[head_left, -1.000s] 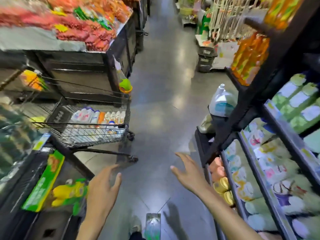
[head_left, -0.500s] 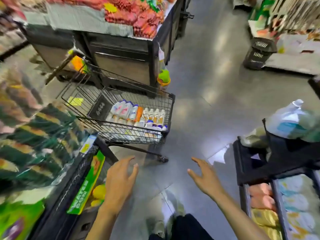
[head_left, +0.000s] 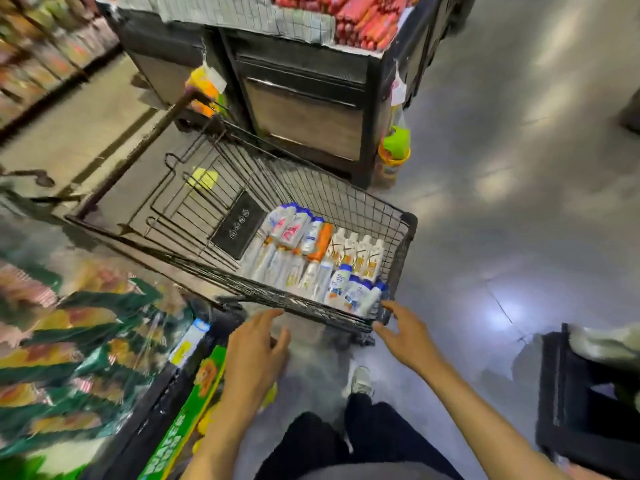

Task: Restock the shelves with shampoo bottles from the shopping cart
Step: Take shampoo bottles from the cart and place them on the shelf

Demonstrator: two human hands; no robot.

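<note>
Nearest the camera are dark trousers and one pale shoe [head_left: 360,380] on a grey, glossy floor [head_left: 502,209] that throws back patches of ceiling light. Both bare forearms reach forward over it. The left hand [head_left: 254,351] hangs palm down just short of the cart's near rim, fingers loosely spread, its grip open and holding nothing. The right hand [head_left: 403,336] is also spread open and empty, its fingertips at the cart's near right corner; whether they touch the wire cannot be told.

To the left, low down, a dark shelf edge carries a green box [head_left: 188,424] with pale lettering too smeared to read, and beside it blurred green and orange packets [head_left: 69,358]. At the far right stands a black rack [head_left: 568,403].

The shopping cart [head_left: 405,244] is black wire and sits slantwise in the aisle. The shampoo bottles [head_left: 311,261] lie on their sides in its right-hand end, packed in rows: white ones with blue caps, some with pink labels, one orange, several white and gold. No label on them can be read. The cart's left end holds only a folded child seat with a dark flap [head_left: 239,225].

Beyond the cart is a dark display stand [head_left: 304,109] topped with red packets [head_left: 367,19]; a small green and yellow tub [head_left: 393,157] sits at its corner.
</note>
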